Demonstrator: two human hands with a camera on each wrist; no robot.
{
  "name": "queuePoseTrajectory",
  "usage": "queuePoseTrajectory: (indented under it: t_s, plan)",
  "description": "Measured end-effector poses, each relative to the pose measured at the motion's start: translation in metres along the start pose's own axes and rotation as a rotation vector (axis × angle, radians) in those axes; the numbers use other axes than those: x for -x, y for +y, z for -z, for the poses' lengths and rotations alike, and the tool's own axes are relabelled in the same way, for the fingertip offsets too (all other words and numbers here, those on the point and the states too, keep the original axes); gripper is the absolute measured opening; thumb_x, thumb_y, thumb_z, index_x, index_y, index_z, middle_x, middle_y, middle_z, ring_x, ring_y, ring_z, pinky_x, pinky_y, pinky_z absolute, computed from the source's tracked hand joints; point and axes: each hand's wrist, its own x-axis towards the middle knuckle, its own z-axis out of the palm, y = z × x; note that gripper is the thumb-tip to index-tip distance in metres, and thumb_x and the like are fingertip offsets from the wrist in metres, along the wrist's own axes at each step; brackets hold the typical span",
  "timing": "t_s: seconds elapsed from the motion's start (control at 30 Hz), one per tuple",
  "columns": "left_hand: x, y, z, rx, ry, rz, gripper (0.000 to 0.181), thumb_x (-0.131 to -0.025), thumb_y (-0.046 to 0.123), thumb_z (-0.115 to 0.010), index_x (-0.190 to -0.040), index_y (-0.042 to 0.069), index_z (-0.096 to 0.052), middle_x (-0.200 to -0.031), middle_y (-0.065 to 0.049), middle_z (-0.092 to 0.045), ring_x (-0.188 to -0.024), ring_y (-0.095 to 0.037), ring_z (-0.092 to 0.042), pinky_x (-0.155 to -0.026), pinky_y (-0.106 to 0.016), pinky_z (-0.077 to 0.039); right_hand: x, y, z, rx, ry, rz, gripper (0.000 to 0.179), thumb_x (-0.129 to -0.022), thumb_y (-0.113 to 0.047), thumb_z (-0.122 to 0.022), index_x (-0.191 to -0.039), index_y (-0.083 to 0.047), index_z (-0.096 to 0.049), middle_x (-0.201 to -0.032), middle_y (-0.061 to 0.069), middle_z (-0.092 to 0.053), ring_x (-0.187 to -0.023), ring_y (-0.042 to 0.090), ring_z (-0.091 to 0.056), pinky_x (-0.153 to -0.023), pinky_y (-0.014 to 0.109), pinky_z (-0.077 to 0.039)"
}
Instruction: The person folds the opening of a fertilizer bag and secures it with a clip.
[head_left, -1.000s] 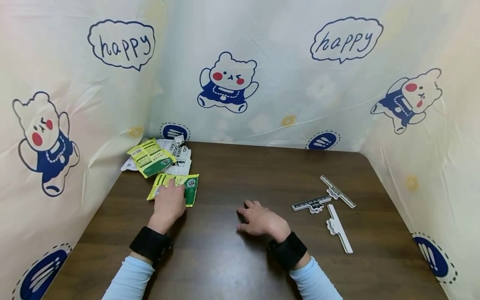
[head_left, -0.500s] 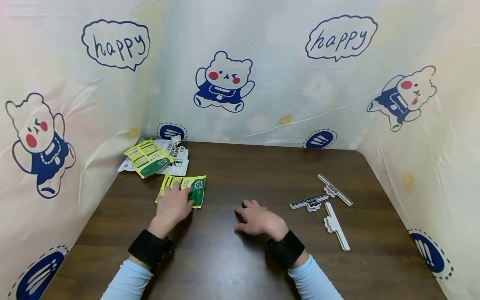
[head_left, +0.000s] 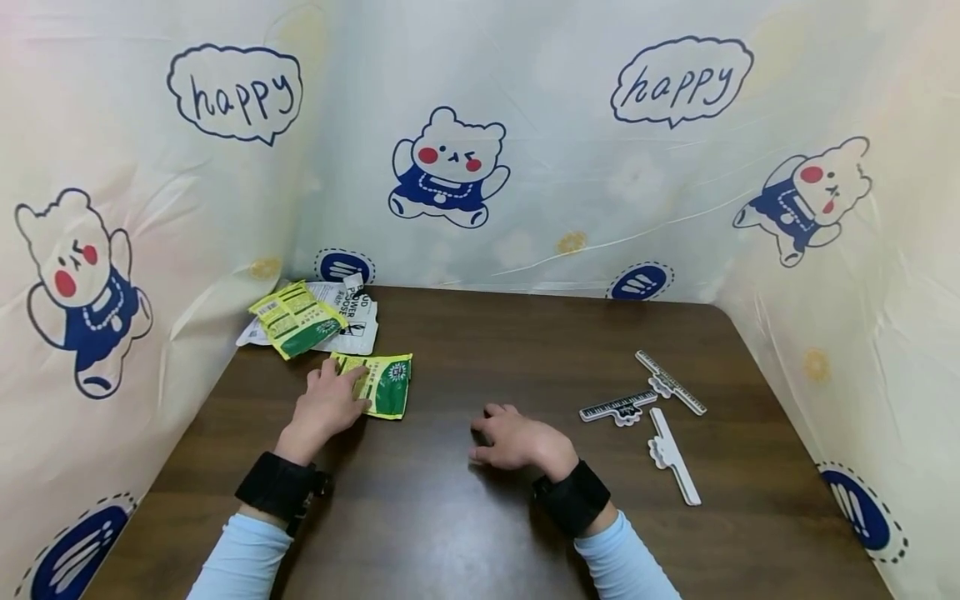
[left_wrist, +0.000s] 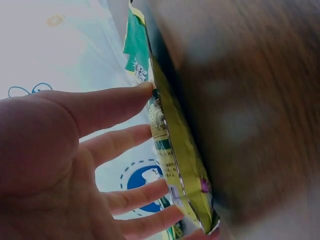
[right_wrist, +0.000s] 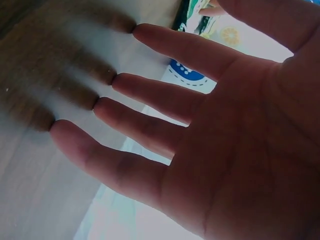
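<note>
A yellow and green snack packet (head_left: 392, 387) lies flat on the table, left of centre in the head view. My left hand (head_left: 326, 404) rests over its left half, fingers spread and fairly straight. In the left wrist view, the thumb (left_wrist: 115, 106) and fingertips touch the packet's printed upper face (left_wrist: 162, 132). The hand hides part of the packet's left side. My right hand (head_left: 525, 437) rests on the tabletop, right of centre, holding nothing; the right wrist view shows its fingertips (right_wrist: 65, 132) against the wood.
At the back left, another yellow and green packet (head_left: 300, 321) lies over a white pouch (head_left: 363, 325) with black print. Three long sealing clips lie on the right: one clip (head_left: 671, 382), a second clip (head_left: 618, 408) and a white clip (head_left: 675, 458). A printed curtain (head_left: 555, 167) surrounds the table (head_left: 465, 525).
The near packet slid slightly right under my left hand. The hand then shifted left along it, baring more of its green end. My right hand stayed in place.
</note>
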Motion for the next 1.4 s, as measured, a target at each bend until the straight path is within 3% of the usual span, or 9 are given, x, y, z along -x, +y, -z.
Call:
queuePoseTrajectory:
  t_s: [0.3, 0.67, 0.97, 1.07, 1.27, 1.4]
  plan:
    - [-0.003, 0.009, -0.014, 0.009, -0.014, -0.004, 0.064, -0.097, 0.020, -0.071, -0.153, 0.001, -0.046, -0.149, -0.044, -0.025, -0.128, -0.066, -0.030, -0.083, -0.078, -0.050, 0.004, 0.000, -0.005, 0.003, 0.012, -0.005, 0.050, -0.106, -0.036, -0.062, -0.148, -0.009, -0.057, -0.161, 0.021, -0.044, -0.147, 0.038, -0.040, -0.116, 0.055, -0.042]
    - [-0.013, 0.048, -0.026, -0.040, -0.051, -0.068, 0.064, -0.096, 0.022, -0.074, -0.154, 0.009, -0.048, -0.149, -0.038, -0.032, -0.126, -0.060, -0.036, -0.083, -0.075, -0.053, 0.000, 0.004, 0.001, 0.026, 0.014, -0.038, 0.049, -0.104, -0.037, -0.064, -0.144, -0.008, -0.061, -0.156, 0.019, -0.049, -0.139, 0.036, -0.046, -0.113, 0.054, -0.046]
    - [-0.013, 0.081, -0.041, -0.055, -0.043, -0.123, 0.061, -0.096, 0.024, -0.076, -0.151, 0.014, -0.052, -0.149, -0.034, -0.036, -0.130, -0.057, -0.037, -0.084, -0.072, -0.054, -0.003, 0.006, 0.002, 0.034, -0.005, -0.052, 0.049, -0.103, -0.038, -0.066, -0.142, -0.009, -0.063, -0.152, 0.018, -0.052, -0.136, 0.035, -0.048, -0.112, 0.054, -0.047]
    - [-0.010, 0.085, -0.040, -0.045, -0.043, -0.134, 0.060, -0.096, 0.025, -0.075, -0.151, 0.014, -0.053, -0.151, -0.034, -0.035, -0.132, -0.057, -0.036, -0.088, -0.074, -0.052, -0.003, 0.008, 0.004, 0.024, -0.013, -0.035, 0.047, -0.103, -0.037, -0.065, -0.141, -0.009, -0.063, -0.152, 0.019, -0.052, -0.135, 0.034, -0.048, -0.112, 0.054, -0.047]
    - [-0.005, 0.084, -0.034, -0.035, -0.010, -0.147, 0.061, -0.096, 0.026, -0.075, -0.152, 0.013, -0.054, -0.156, -0.032, -0.031, -0.142, -0.055, -0.025, -0.101, -0.083, -0.035, -0.003, 0.012, 0.012, -0.059, -0.005, 0.023, 0.040, -0.105, -0.028, -0.063, -0.139, -0.006, -0.064, -0.143, 0.018, -0.058, -0.124, 0.031, -0.054, -0.109, 0.051, -0.049]
    - [-0.007, 0.082, -0.034, -0.034, -0.018, -0.162, 0.063, -0.094, 0.026, -0.077, -0.151, 0.012, -0.055, -0.155, -0.033, -0.033, -0.141, -0.054, -0.025, -0.099, -0.080, -0.038, -0.002, 0.016, 0.014, -0.127, 0.001, 0.030, 0.041, -0.105, -0.026, -0.062, -0.139, -0.004, -0.063, -0.140, 0.017, -0.061, -0.119, 0.028, -0.056, -0.108, 0.050, -0.050]
